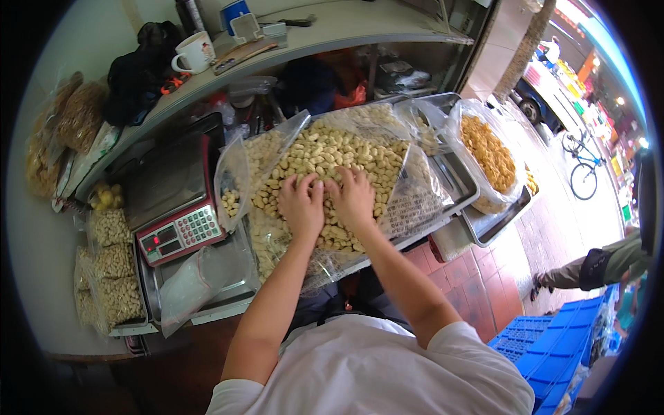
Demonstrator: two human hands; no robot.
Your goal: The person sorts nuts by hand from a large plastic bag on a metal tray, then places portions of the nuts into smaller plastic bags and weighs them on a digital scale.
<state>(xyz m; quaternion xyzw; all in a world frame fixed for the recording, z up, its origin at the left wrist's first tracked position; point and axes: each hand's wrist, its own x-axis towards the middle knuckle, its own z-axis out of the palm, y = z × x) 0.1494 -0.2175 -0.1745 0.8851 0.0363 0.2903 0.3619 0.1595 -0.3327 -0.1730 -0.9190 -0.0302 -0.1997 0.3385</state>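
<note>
A large clear plastic bag [415, 192], printed with writing, lies spread on a metal tray before me, full of unshelled peanuts [332, 148]. My left hand [302, 206] rests on the middle of the heap, fingers bent and fingertips down among the shells. Close on its right, my right hand [355, 199] touches the peanuts the same way, fingers slightly apart. The thumbs point toward each other with a small gap. Neither hand shows anything lifted; what lies under the palms is hidden.
Left stand a red digital scale [181, 233], empty plastic bags [192, 285] and packed peanut bags [116, 262]. Right is a bag of orange-brown food pieces [487, 150]. A shelf [332, 31] holding a white mug [194, 53] runs behind. Blue crates [560, 337] and a person's leg [565, 272] are lower right.
</note>
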